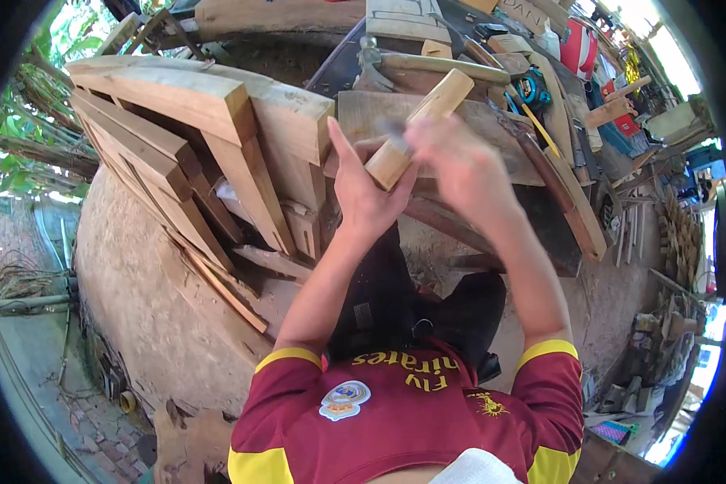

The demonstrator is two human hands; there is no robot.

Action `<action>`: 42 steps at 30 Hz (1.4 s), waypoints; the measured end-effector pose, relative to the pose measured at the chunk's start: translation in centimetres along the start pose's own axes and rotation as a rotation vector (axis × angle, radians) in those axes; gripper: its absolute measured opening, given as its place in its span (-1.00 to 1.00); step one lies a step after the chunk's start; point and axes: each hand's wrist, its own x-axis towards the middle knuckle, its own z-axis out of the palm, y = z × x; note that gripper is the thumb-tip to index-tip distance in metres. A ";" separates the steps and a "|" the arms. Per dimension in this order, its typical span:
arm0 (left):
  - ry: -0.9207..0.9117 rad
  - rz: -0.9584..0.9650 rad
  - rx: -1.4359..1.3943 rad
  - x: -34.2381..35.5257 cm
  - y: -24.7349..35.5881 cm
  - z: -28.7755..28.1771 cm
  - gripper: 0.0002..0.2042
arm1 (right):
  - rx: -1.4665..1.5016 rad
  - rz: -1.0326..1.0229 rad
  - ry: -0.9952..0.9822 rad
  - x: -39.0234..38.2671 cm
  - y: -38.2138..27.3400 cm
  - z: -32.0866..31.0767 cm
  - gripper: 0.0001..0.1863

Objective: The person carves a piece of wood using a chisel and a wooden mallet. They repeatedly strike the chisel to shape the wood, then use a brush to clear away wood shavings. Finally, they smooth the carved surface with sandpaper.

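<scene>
My left hand (365,192) is wrapped round the lower end of a short squared wooden block (440,97), its thumb standing up on the left side. The block slants up to the right above a wooden board (363,111) on the workbench. Close over the block's middle, my right hand (465,165) is curled and smeared by motion. A small greyish blur (394,129) sticks out from its fingers against the block; its kind cannot be made out. Just beyond lies a claw hammer (444,68) with a wooden handle.
Jointed wooden frames (169,97) stand close on my left. On the bench to the right lie a blue tape measure (532,89), a yellow pencil (540,129) and a long wooden piece (569,202). Wooden strips (226,282) lean near the floor at left.
</scene>
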 end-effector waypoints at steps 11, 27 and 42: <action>-0.134 0.038 0.023 0.2 -0.8 -0.5 0.03 | -0.061 0.025 0.030 -0.1 -3.0 1.1 -0.80; -0.147 -0.031 0.027 1.0 1.0 -1.1 -0.37 | -0.010 0.141 0.040 -0.7 -0.2 0.6 -0.75; -0.162 0.001 0.013 1.6 1.0 -1.1 -0.59 | -0.006 0.114 -0.007 0.3 2.4 -0.2 -0.77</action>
